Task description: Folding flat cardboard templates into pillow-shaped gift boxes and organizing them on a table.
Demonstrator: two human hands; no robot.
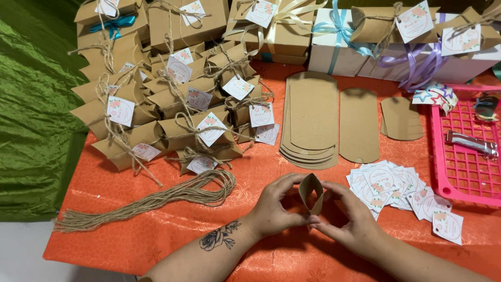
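Note:
Both my hands hold a small brown kraft pillow box over the orange tablecloth, seen end-on with its end open like a lens. My left hand pinches its left side with thumb and fingers. My right hand grips its right side. My left forearm carries a flower tattoo.
A pile of tied kraft pillow boxes with tags fills the back left. A twine bundle lies left of my hands. Flat box blanks sit behind, round-cornered paper tags to the right, a pink plastic basket far right, ribboned boxes at the back.

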